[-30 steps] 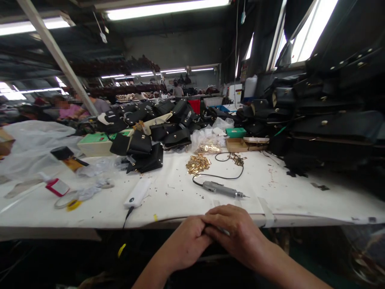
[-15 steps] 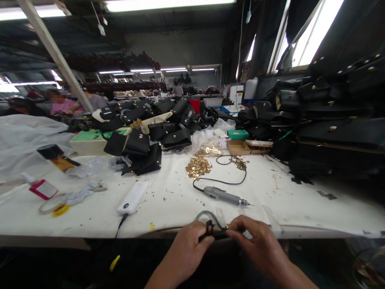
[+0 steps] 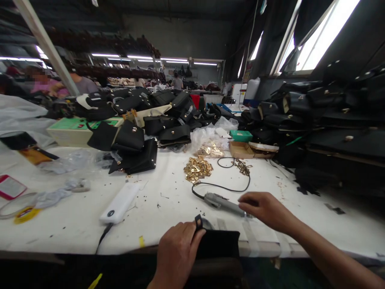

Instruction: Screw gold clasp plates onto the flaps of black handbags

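Observation:
My left hand is closed around a black leather piece at the table's front edge. A small black strap with a slot stands up beside its thumb. Most of the leather piece is dark, and its lower part is hard to make out. My right hand is over the front end of a grey electric screwdriver lying on the table. Its fingers are bent and partly apart, with nothing visible in them. The screwdriver's tip is mostly hidden by this hand.
Gold metal fittings lie heaped behind the screwdriver's black cable. A white power bank is at left. Black bags pile up behind and at right. An open cardboard box stands beside a green box. Other people are farther back.
My right hand has let go of the black leather piece and moved right and up to the screwdriver. My left hand still holds the piece, which now shows more. The view has shifted.

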{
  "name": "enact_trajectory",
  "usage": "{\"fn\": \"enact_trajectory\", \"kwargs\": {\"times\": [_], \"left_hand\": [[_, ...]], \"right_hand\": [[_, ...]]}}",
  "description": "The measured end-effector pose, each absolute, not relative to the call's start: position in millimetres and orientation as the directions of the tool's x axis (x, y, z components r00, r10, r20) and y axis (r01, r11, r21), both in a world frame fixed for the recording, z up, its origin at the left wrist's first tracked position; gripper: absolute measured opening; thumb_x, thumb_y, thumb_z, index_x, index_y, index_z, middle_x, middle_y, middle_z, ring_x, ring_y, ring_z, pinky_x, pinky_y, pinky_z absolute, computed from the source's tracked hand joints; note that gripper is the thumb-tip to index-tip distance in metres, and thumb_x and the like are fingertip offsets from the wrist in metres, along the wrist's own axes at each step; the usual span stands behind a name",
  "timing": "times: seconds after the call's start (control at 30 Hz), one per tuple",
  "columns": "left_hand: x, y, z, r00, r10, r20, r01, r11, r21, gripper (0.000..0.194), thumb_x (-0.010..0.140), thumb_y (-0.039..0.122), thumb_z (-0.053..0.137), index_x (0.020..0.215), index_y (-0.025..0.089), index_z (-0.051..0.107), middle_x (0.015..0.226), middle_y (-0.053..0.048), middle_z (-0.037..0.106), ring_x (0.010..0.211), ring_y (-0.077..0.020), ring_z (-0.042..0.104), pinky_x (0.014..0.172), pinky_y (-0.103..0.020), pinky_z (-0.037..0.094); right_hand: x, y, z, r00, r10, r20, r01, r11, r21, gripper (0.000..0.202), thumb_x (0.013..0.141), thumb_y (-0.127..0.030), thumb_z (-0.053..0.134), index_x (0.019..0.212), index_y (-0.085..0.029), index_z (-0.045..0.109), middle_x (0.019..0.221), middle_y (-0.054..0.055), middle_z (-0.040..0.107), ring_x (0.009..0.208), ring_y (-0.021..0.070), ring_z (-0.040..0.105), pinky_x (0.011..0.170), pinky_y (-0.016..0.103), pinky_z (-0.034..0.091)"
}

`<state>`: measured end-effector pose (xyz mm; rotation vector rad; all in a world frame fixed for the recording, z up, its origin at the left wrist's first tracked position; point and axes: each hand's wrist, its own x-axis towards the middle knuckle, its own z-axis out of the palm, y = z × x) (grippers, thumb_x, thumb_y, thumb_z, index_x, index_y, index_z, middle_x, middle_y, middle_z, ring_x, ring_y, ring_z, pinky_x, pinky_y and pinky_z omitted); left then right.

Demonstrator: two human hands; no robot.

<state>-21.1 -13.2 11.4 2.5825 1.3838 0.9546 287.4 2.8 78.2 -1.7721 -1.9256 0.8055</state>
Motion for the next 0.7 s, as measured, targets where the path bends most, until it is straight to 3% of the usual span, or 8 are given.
{"fn": "enact_trajectory", "kwargs": {"times": [0.1, 0.2, 0.33, 0.5, 0.7], "left_hand": [[-22, -1, 6, 0.436, 0.770, 0.466, 0.711, -0.612, 0.347, 0.019, 0.103, 0.034, 0.051, 0.099, 0.023, 0.065, 0.078, -0.001, 0.070, 0.070, -0.0206, 0.069, 0.066, -0.032, 0.050], [-24, 9, 3, 0.471, 0.789, 0.394, 0.685, -0.609, 0.400, 0.023, 0.104, 0.034, 0.047, 0.100, 0.023, 0.066, 0.081, -0.002, 0.072, 0.074, -0.0200, 0.070, 0.068, -0.031, 0.050], [-24, 16, 11, 0.472, 0.862, 0.183, 0.708, -0.495, 0.504, 0.030, 0.104, 0.037, 0.044, 0.086, 0.024, 0.065, 0.077, -0.001, 0.072, 0.072, -0.0185, 0.070, 0.065, -0.028, 0.045], [-21, 15, 32, 0.524, 0.839, -0.147, 0.707, -0.333, 0.623, 0.034, 0.098, 0.038, 0.049, 0.070, 0.023, 0.058, 0.069, 0.002, 0.069, 0.066, -0.0163, 0.066, 0.059, -0.027, 0.035], [-15, 5, 25, 0.467, 0.861, -0.204, 0.702, -0.220, 0.677, 0.032, 0.096, 0.041, 0.048, 0.072, 0.023, 0.057, 0.074, 0.000, 0.071, 0.072, -0.0186, 0.067, 0.063, -0.028, 0.035]], "right_hand": [[260, 76, 65, -0.128, 0.991, 0.029, 0.766, 0.118, -0.632, 0.020, 0.090, -0.036, 0.063, 0.096, -0.023, 0.078, 0.099, 0.004, 0.077, 0.086, 0.0198, 0.069, 0.079, 0.028, 0.051], [241, 136, 38, -0.084, 0.996, 0.020, 0.841, 0.082, -0.536, 0.020, 0.088, -0.029, 0.067, 0.104, -0.024, 0.078, 0.108, 0.004, 0.076, 0.088, 0.0177, 0.069, 0.080, 0.026, 0.050], [227, 174, 12, -0.046, 0.999, 0.020, 0.881, 0.050, -0.470, 0.022, 0.088, -0.030, 0.069, 0.107, -0.026, 0.078, 0.112, 0.005, 0.073, 0.096, 0.0201, 0.067, 0.081, 0.027, 0.046], [217, 186, 7, 0.024, 0.999, 0.048, 0.881, 0.002, -0.473, 0.021, 0.091, -0.036, 0.063, 0.102, -0.026, 0.078, 0.108, 0.004, 0.073, 0.096, 0.0194, 0.065, 0.078, 0.027, 0.042], [201, 196, 7, 0.125, 0.992, 0.016, 0.853, -0.099, -0.512, 0.017, 0.085, -0.036, 0.066, 0.085, -0.024, 0.078, 0.089, 0.005, 0.075, 0.084, 0.0219, 0.065, 0.068, 0.029, 0.039]]}}
